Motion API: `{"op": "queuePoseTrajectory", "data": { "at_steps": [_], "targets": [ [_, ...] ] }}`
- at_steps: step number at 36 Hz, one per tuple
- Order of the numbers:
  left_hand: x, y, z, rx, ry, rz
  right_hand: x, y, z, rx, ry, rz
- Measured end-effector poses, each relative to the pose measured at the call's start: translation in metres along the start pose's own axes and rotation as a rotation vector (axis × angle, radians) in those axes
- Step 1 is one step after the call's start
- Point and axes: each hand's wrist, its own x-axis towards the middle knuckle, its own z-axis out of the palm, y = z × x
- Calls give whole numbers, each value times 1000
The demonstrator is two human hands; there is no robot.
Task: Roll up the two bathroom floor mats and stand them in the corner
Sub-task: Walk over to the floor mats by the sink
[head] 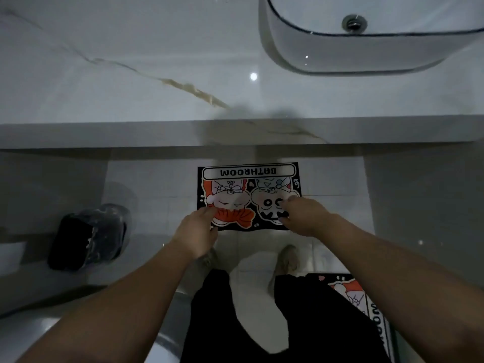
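- A bathroom seen from above: a pale tiled floor [262, 260] lies below a glossy marbled counter [131, 82] that spans the upper half of the view.
- A white basin with a dark rim [340, 51] sits on the counter at the upper right, its metal drain [354, 22] visible.
- The first mat [248, 184] lies flat on the floor just under the counter's front edge; it is black-bordered with two cartoon figures and the word BATHROOM, upside down from this view.
- The left hand [195, 231] is at the mat's near edge on the left side, fingers bent down onto the orange part of the print; whether it pinches the edge cannot be told.
- The right hand [305, 214] rests on the near right part of the same mat, fingers curled loosely on the print; a firm grip is not clear.
- A second mat [366, 305] with the same print lies flat at the lower right, partly hidden by the right forearm and a dark trouser leg.
- A bin lined with a dark bag [89, 237] stands on the floor at the left, well apart from both mats.
- Two feet in light footwear show on the tiles between the mats.
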Motion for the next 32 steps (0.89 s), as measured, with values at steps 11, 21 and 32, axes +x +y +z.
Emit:
{"op": "queuePoseTrajectory", "data": {
  "at_steps": [11,21,32],
  "targets": [
    [137,-91,108,133,-57,105,169,10,116,-61,8,-23],
    [281,-133,242,284,-135,349,303,85,231,2,-18,88],
    [413,-119,332,402,-134,483,398,199,312,208,25,444]
  ]
}}
